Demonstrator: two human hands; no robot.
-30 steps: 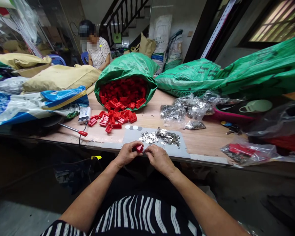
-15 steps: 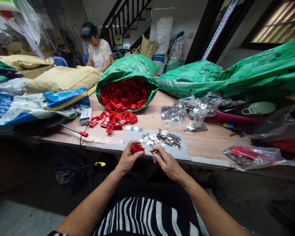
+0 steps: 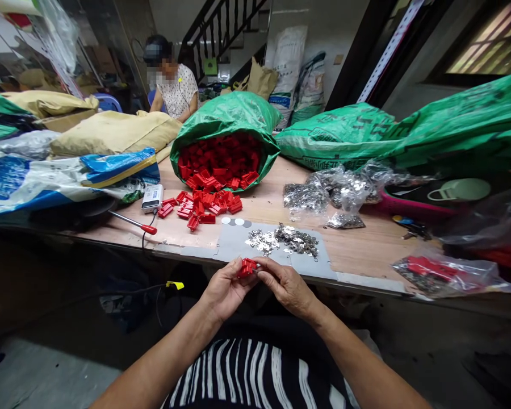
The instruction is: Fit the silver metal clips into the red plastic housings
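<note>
Red part [image 3: 247, 267]: held up by the table's front edge, between the two hands.
Left hand [image 3: 225, 291]: its thumb and fingers are bent in and closed on the red part, with the palm partly turned up.
Right hand [image 3: 292, 288]: its finger and thumb tips are close together, right at the side of the red part. I cannot tell if they pinch a small thing too.
Grey mat [image 3: 231, 244]: flat on the wood table [image 3: 353, 255], just past the hands.
Metal bits [image 3: 298, 241]: heaped on the mat, some shiny and some dark.
Round discs [image 3: 237, 222]: in a row at the mat's far left corner.
Red pile [image 3: 202, 207]: more red parts, loose on the table, past the mat and to its left.
Green bag [image 3: 230, 111]: on its side behind the red pile, its mouth facing the hands, stuffed with red parts.
Clear bags [image 3: 334, 193]: past the mat and to its right, with metal bits inside.
White box [image 3: 152, 197]: just left of the red pile, with a cord.
Other person [image 3: 176, 91]: across the table in a spotted top, head bent down.
</note>
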